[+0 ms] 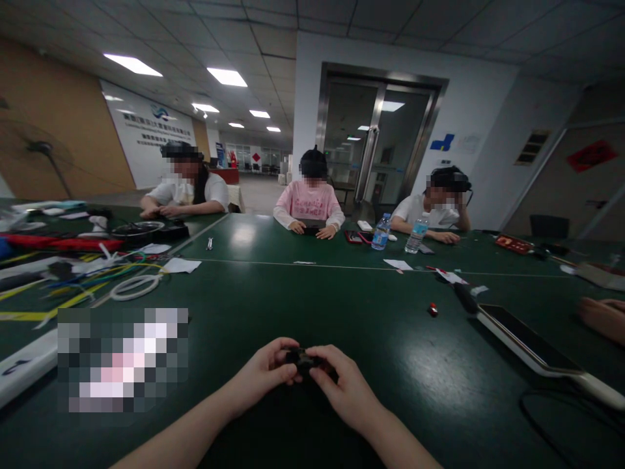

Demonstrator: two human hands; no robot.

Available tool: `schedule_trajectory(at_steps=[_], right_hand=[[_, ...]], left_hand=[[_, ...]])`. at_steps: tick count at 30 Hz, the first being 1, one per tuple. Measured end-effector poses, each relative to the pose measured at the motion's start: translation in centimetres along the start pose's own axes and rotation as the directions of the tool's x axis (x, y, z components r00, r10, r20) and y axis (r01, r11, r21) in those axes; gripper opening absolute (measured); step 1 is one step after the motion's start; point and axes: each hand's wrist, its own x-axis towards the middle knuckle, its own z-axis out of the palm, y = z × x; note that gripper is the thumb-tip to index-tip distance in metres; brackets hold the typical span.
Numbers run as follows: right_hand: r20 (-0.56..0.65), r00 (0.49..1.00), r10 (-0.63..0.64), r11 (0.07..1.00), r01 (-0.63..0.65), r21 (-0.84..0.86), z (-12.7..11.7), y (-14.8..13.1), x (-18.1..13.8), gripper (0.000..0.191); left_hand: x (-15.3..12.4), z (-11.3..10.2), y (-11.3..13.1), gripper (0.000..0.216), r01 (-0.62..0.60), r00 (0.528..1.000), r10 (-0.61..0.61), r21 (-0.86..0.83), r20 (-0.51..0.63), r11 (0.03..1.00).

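Between both hands, just above the green table (273,306), is a small dark object (303,360) whose kind I cannot make out. My left hand (268,368) grips its left end between thumb and fingers. On its right end, my right hand (340,378) pinches it the same way. The fingers cover much of the object. Farther off to the right, a small red and dark item (433,309) rests on the tabletop, apart from my hands.
On the left lie coiled white tubing (135,287), coloured wires and a white bar (29,365). A flat device with a dark panel (530,335) and a cable are at right. Two water bottles (381,232) stand farther back. Several people sit around the table; a person's hand (605,318) shows at right.
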Motion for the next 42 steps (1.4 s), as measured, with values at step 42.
schedule_trajectory(at_steps=[42], right_hand=[[0.035, 0.981, 0.190, 0.981, -0.191, 0.037, 0.3, 1.2, 0.2, 0.047]], left_hand=[[0.2, -0.2, -1.0, 0.043, -0.072, 0.997, 0.073, 0.052, -0.018, 0.996]])
